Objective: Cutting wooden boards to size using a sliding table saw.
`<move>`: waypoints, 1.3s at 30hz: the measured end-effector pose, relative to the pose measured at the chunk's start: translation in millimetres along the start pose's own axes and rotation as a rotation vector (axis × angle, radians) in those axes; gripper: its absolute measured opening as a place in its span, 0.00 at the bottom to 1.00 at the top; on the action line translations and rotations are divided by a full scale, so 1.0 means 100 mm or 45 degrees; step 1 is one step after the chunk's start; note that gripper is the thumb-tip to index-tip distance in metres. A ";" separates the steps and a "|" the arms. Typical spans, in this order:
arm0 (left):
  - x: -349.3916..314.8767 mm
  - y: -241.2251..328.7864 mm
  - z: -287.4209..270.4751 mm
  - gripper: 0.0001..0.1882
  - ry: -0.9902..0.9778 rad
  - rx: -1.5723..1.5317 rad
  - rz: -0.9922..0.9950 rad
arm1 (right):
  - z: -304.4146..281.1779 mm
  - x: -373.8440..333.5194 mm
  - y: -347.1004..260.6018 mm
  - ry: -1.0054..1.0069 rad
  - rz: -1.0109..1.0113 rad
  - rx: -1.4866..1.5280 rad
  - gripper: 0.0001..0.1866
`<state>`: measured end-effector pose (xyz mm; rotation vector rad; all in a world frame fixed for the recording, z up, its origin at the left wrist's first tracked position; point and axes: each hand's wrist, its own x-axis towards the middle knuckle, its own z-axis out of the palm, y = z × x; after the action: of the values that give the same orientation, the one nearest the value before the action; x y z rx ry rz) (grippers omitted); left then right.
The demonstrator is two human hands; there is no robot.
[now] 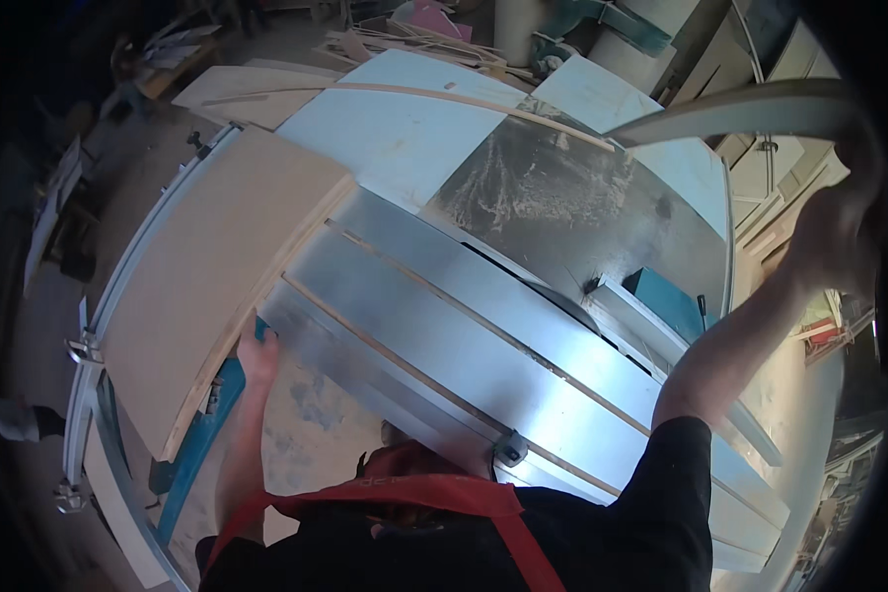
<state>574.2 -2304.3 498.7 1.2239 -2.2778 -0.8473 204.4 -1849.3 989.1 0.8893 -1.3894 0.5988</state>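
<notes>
A wide light-brown wooden panel (227, 247) lies across the left side of a sliding table saw (405, 286). My left hand (259, 357) is closed at the panel's near edge, around the upper end of a teal bar (202, 434). At the upper right, my right hand (839, 222) is raised in shadow, its fingers mostly hidden. It appears closed on the near end of a long flat greyish strip (730, 113), whose far tip reaches over the saw's table. A thin dark blade slot (533, 286) runs along the metal surface.
A long thin wooden strip (444, 95) lies across the white far table (395, 128). Sawdust covers the dark plate (553, 187). A fence with a teal block (669, 301) stands at right. A black knob (510, 449) sits near my body. Offcuts (414, 44) are piled behind.
</notes>
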 end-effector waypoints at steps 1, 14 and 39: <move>-0.28 0.14 0.11 0.25 0.101 -0.132 0.214 | 0.47 0.11 0.04 0.085 0.028 0.087 0.11; -3.68 -0.28 0.50 0.16 -0.014 -0.528 -0.559 | -0.87 -3.80 -2.42 -2.381 -0.471 0.895 0.46; -3.22 -2.79 0.18 0.21 -0.240 -0.753 -0.645 | -1.12 -5.41 -2.32 -1.671 0.748 -0.054 0.36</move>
<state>898.0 -2144.9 271.4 1.4750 -1.6402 -1.7283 391.1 -1812.0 421.5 0.8352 -2.8971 0.3749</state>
